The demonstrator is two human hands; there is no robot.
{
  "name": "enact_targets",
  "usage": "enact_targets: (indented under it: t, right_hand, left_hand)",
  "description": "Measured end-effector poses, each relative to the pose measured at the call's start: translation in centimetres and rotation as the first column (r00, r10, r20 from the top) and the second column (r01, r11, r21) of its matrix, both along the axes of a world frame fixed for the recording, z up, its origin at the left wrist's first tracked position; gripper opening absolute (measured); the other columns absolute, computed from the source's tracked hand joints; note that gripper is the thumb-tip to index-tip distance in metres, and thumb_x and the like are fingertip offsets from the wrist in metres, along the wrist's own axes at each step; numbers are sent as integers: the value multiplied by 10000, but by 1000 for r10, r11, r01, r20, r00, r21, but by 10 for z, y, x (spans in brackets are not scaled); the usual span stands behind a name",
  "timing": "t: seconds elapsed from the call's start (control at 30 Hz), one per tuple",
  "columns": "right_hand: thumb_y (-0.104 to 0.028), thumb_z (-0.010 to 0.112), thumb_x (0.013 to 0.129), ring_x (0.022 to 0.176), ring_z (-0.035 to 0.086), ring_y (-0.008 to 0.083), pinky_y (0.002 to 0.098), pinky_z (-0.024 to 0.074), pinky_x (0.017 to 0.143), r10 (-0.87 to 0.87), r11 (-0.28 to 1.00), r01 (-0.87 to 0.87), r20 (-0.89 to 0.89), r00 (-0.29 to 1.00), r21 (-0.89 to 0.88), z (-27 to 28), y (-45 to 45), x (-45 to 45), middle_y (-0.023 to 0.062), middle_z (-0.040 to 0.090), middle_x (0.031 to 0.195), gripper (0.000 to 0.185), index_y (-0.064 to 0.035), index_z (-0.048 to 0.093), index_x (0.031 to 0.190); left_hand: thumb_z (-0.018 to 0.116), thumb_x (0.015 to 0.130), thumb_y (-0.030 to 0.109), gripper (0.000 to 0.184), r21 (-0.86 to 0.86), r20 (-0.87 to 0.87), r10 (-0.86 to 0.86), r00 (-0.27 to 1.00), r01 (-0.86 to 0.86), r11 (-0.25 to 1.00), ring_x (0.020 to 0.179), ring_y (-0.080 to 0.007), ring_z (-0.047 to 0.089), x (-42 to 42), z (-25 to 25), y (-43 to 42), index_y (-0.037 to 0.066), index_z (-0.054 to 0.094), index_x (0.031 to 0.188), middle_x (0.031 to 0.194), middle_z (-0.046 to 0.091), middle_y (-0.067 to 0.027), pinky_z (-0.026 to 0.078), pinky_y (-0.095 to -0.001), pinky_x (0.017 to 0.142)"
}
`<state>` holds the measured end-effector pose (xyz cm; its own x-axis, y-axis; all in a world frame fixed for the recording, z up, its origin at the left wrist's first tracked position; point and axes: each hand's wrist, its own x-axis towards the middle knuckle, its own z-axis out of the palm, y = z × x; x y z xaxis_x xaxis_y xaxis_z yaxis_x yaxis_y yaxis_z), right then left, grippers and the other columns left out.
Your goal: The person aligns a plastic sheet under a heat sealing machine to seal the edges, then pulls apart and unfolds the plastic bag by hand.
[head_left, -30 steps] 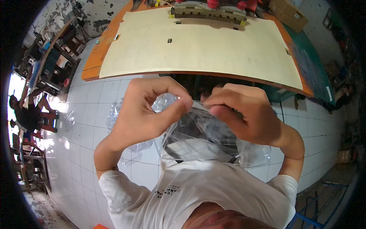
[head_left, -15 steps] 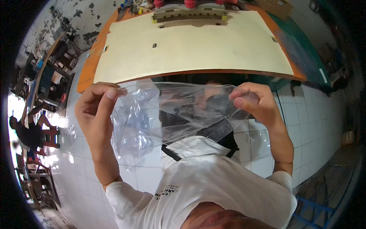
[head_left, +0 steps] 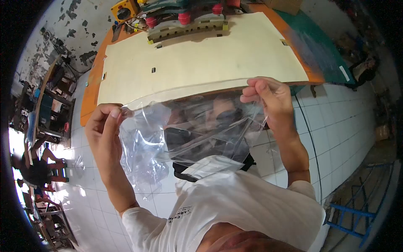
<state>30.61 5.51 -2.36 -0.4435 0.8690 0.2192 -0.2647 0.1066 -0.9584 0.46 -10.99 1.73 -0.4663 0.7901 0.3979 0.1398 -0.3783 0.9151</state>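
A sheet of clear, thin plastic (head_left: 145,140) hangs stretched between my two hands, in front of the table's near edge. It is creased and shiny, and my legs and the floor tiles show through it. The thumb and fingers of my left hand (head_left: 104,126) pinch its upper left corner. My right hand (head_left: 273,94) grips the upper right part of the same sheet, thumb against fingers. The sheet's upper edge slants up towards my right hand. Whether it is a single layer or a bag, I cannot tell.
The orange table (head_left: 93,94) bears a cream board (head_left: 201,63) and a slotted bar (head_left: 189,31) with red knobs (head_left: 184,18) behind it. A yellow box (head_left: 125,10) stands at the back left. A person (head_left: 35,166) sits far left. A blue metal frame (head_left: 357,212) stands lower right.
My right hand has risen and shifted left, while my left hand has sunk slightly, so the plastic's upper edge now tilts. The view has turned, showing more of the knobs and the yellow box.
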Motion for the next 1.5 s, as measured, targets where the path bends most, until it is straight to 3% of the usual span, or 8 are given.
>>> enact_targets:
  t: [0.2,0.33,0.73,0.8,0.9,1.0,1.1,1.5]
  right_hand:
    - [-239,614,960,623,636,133,230,534,605,-116,991,114,23,993,66,22,38,-7,79,663,759,326,79,642,1029]
    - [-243,631,949,622,641,149,254,539,608,-179,981,168,119,977,98,29,62,-7,85,650,731,333,82,661,1015]
    - [-233,694,908,553,577,127,249,505,528,-454,852,405,83,887,332,14,94,-27,67,605,662,325,86,684,970]
    - [-241,700,904,548,569,126,249,501,519,-458,841,411,57,887,352,9,101,-28,66,601,659,334,86,684,967]
    - [-260,716,891,548,566,129,246,494,503,-471,833,432,33,881,345,9,103,-29,69,600,657,357,88,684,963]
    - [-269,721,886,554,567,129,247,494,503,-479,822,455,-16,878,341,9,103,-29,70,599,655,367,88,684,960]
    - [-268,717,890,554,564,128,253,497,509,-503,805,489,-49,863,335,7,106,-27,71,597,652,362,87,683,955]
    - [-249,693,908,529,554,132,255,488,511,-456,835,444,-44,889,323,9,106,-27,79,599,643,345,92,668,952]
  left_hand:
    - [608,932,123,135,-115,-63,-137,989,129,985,802,-162,592,-24,-1,41,-12,592,925,835,608,-73,477,-305,818]
    - [613,937,115,139,-129,-113,-103,988,88,988,812,-160,623,-21,6,60,-23,602,920,857,640,-83,494,-288,798]
    - [662,882,-3,109,-67,-264,107,959,-128,989,775,-145,681,-24,-3,98,-88,672,949,826,698,-101,549,-253,728]
    - [673,873,-3,159,-97,-11,-20,1000,18,995,792,-157,685,-28,-8,105,-89,664,1006,864,703,-121,549,-258,746]
    - [689,875,47,236,-74,141,-121,983,132,988,858,-167,681,-31,-5,107,-82,653,1069,925,701,-142,541,-273,800]
    - [685,883,200,325,-117,186,-184,965,208,971,957,-205,664,-28,-2,103,-52,653,1085,965,700,-131,501,-345,920]
    - [685,878,242,353,-244,139,-197,971,226,943,980,-207,654,-26,5,98,-46,663,1080,992,699,-129,485,-330,923]
    - [640,908,91,157,-192,137,-181,974,205,960,845,-161,658,-24,6,97,-50,696,949,873,709,-110,507,-301,826]
